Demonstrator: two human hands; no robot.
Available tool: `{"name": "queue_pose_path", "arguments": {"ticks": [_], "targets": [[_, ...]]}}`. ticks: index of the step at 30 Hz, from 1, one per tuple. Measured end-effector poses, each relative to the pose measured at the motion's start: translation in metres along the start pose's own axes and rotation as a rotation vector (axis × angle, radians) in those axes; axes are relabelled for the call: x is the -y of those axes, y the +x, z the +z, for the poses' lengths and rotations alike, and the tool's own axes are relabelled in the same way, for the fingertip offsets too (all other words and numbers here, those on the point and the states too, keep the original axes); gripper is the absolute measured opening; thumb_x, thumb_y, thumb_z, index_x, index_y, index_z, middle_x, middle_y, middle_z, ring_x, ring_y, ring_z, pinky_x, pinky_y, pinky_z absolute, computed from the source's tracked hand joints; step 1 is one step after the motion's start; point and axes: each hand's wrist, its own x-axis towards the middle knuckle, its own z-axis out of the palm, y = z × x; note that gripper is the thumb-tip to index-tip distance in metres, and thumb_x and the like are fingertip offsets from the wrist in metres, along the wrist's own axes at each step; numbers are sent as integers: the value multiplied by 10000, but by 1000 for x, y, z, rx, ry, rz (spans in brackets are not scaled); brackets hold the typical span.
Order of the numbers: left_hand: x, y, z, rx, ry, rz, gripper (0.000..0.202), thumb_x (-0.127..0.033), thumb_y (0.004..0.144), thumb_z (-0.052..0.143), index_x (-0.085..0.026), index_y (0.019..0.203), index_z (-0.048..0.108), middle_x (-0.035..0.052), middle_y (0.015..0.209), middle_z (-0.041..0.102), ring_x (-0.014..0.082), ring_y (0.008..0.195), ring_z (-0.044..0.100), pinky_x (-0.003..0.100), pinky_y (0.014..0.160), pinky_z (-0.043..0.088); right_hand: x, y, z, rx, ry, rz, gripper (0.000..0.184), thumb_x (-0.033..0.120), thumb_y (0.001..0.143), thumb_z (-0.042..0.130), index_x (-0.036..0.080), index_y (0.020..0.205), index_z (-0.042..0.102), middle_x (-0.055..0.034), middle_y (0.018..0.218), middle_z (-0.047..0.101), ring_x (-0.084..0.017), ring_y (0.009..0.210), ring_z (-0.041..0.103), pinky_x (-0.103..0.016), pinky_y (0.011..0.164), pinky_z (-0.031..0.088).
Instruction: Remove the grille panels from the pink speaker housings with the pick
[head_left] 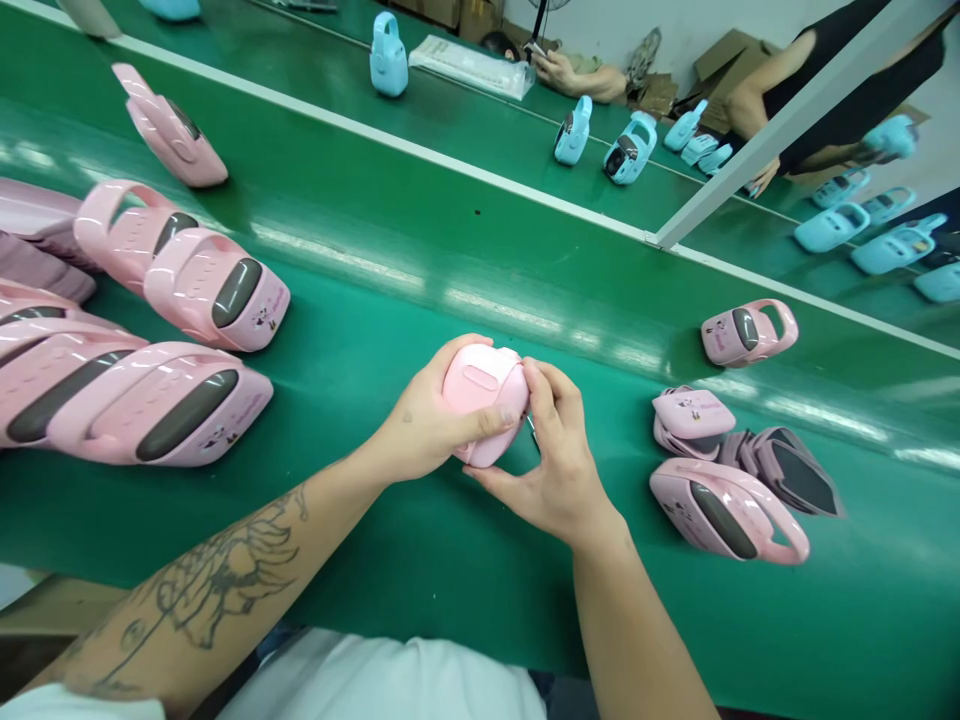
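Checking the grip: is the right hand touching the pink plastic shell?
Touching: head view shows fingers of the right hand pressed on the pink plastic shell.

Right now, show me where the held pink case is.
In the head view, the pink case sits centre, between the left hand and right hand, over the green belt, other pink cases to either side.

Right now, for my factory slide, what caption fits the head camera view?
The left hand and right hand hold a pink case over a green belt, more pink cases lying either side.
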Motion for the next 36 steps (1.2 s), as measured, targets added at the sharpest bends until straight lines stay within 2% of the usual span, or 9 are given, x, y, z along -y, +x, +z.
{"name": "queue_pose_path", "arguments": {"ticks": [6, 11, 18, 26, 31, 36], "targets": [[5, 0, -2, -45, 68, 23, 889, -585, 667, 977, -235, 1389, 597, 104, 1266, 729, 274, 1067, 698, 346, 818, 597, 2, 0, 0, 0, 6, -12, 1100, 311, 897, 873, 260, 1764, 197, -215, 1594, 431, -394, 1535, 489, -634, 1244, 537], [5, -1, -2, -78, 131, 43, 877, -610, 661, 960, -229, 1378, 629, 112, 1270, 743, 286, 1062, 699, 366, 823, 582, 3, 1, -1, 4, 3, -13, 1099, 346, 908, 868, 282, 1769, 187, -208, 1596, 444, -397, 1530, 497, -652, 1233, 541], [4, -1, -2, -107, 195, 64, 871, -607, 630, 944, -212, 1350, 655, 113, 1271, 742, 300, 1075, 694, 395, 865, 574, 4, 1, -1, -8, -58, -43, 1120, 366, 910, 873, 235, 1779, 178, -238, 1586, 459, -424, 1506, 521, -654, 1206, 554], [6, 0, 2, -144, 277, 102, 818, -589, 654, 926, -206, 1327, 664, 91, 1185, 760, 281, 997, 700, 394, 831, 569, 4, 1, -2, 33, -39, -2, 1167, 361, 897, 896, 289, 1786, 143, -204, 1593, 455, -405, 1505, 512, -632, 1219, 549], [13, 7, 0, -70, 137, 114, 754, -587, 686, 945, -201, 1276, 677, 100, 1210, 757, 283, 1065, 695, 380, 876, 566, -1, -1, 0, 70, -18, 48, 1235, 408, 847, 925, 304, 1784, 128, -188, 1602, 422, -415, 1528, 461, -670, 1252, 492], [19, 8, 3, -45, -98, -11, 675, -547, 728, 957, -182, 1229, 690, 96, 1179, 745, 251, 1042, 686, 356, 875, 556, -3, -3, 3, 112, 16, 101, 1238, 420, 855, 899, 290, 1782, 89, -198, 1648, 361, -406, 1572, 406, -681, 1286, 435]]}}
